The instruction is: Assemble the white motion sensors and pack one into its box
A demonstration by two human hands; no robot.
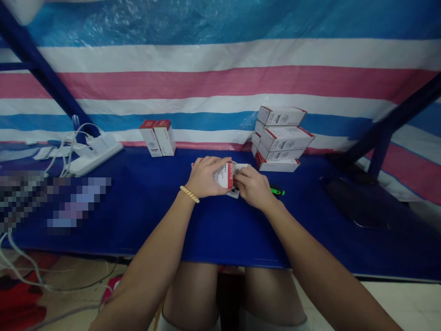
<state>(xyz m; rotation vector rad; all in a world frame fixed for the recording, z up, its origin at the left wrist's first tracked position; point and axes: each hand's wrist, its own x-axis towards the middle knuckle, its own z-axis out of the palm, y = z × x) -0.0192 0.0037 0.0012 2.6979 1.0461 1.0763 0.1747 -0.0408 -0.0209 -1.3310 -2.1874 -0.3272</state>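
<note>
My left hand (206,177) is wrapped over a small white box with a red end (224,175), holding it on the blue table (213,220). A beaded bracelet sits on that wrist. My right hand (253,187) is closed at the box's right end, fingers pinched on its flap. A small white piece (234,193) lies under the box between my hands. Most of the box is hidden by my fingers.
A stack of several white and red boxes (280,138) stands behind my right hand. Two upright boxes (157,137) stand at the back left. A green object (277,191) lies right of my hand. A white power strip with cables (94,154) lies far left, a dark flat object (351,202) right.
</note>
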